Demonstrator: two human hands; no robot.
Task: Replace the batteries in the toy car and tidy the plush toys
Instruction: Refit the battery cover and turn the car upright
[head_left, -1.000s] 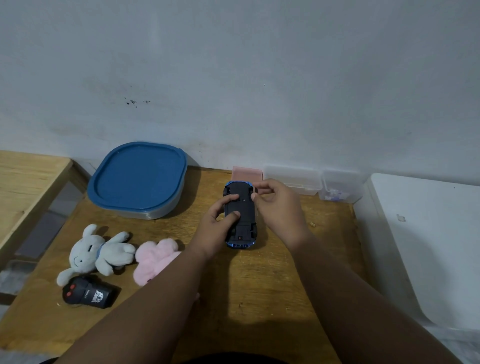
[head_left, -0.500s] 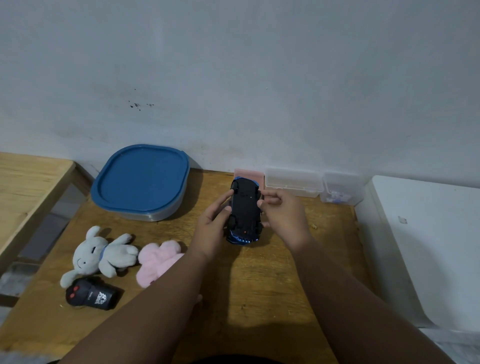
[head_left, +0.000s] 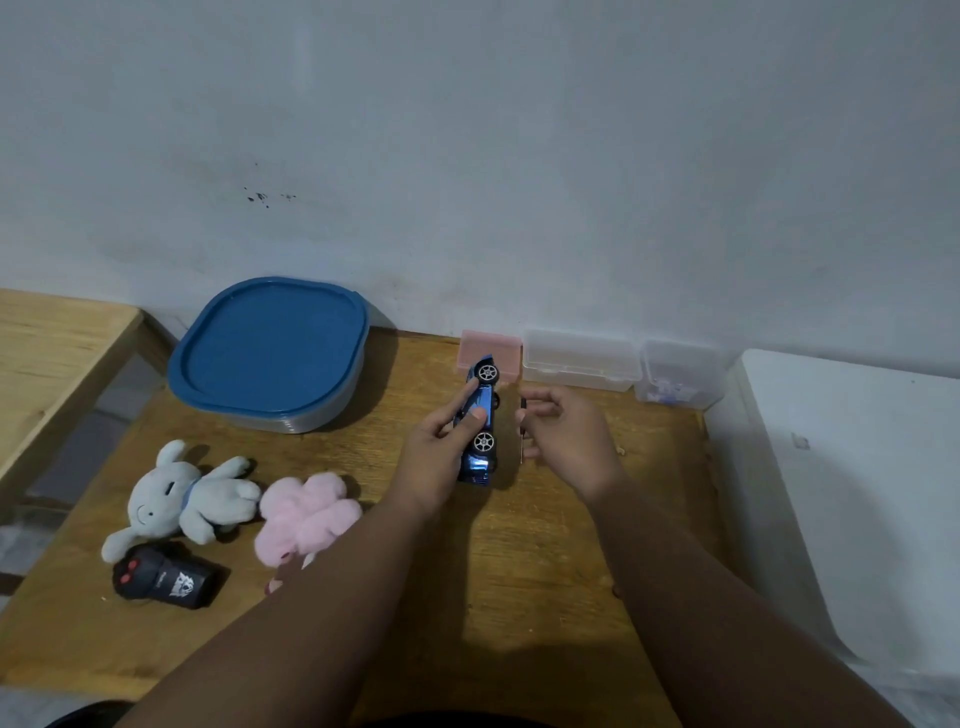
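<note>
From where I stand this job looks barely begun. The small glossy blue toy car (head_left: 487, 402) is off the wooden table (head_left: 519, 597), gripped in the left hand (head_left: 436, 457) with thumb and fingers wrapped round its body. It is tipped on its side so both silver wheels face the right hand (head_left: 569, 434). That hand is just right of the car and not touching it, its fingers curled to pinch a thin dark-handled tool with a metal shaft (head_left: 521, 434), which I take for a small screwdriver. I can't see the battery hatch from here and no loose batteries show, so I'd judge the swap is all still ahead. Neither plush is tidied. The grey plush rabbit (head_left: 192, 499) and the fluffy pink plush toy (head_left: 306, 512) lie loose well left of the car and nearer the person, with a black remote controller (head_left: 163, 577) nearer still. The big blue-lidded tub (head_left: 270, 348) sits left of the car toward the wall. Half a second ago the car lay belly-up between both hands. Now it has rolled onto its side and the right hand has let go, coming away with the tool showing in its fingers. The plush toys have not moved.
</note>
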